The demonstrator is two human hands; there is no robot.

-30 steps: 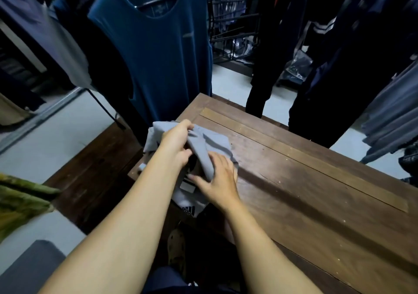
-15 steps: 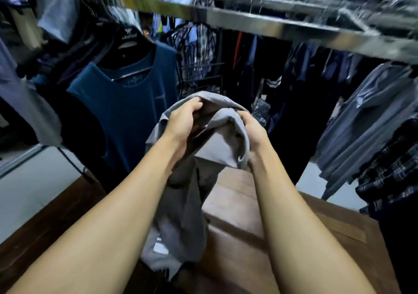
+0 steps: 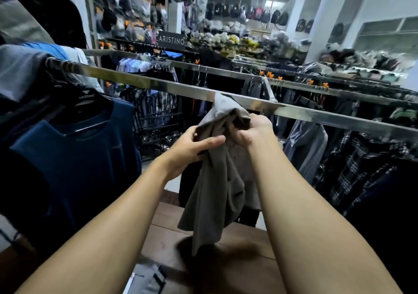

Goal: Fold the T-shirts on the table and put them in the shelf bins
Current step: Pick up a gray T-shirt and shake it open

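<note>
Two bare hands, the left hand (image 3: pixel 192 149) and the right hand (image 3: pixel 253 131), grip one crumpled grey fabric T-shirt (image 3: pixel 217 194) between them. One brown wooden table (image 3: pixel 162 232) lies below the hands. One dark blue sleeveless top (image 3: pixel 74 169) hangs left of the left hand. One long chrome rail (image 3: pixel 147 82) runs just beyond the hands, with at least two more behind it, and one black lettered sign (image 3: pixel 171 41) stands far beyond.

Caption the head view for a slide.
Left hand and right hand grip a bunched grey T-shirt above the wooden table, chrome clothes rail behind.

Blue sleeveless top (image 3: pixel 74 164) on hanger, chrome rail (image 3: pixel 158 84), plaid shirts (image 3: pixel 352 169), possibly backpacks (image 3: pixel 248 13)
</note>
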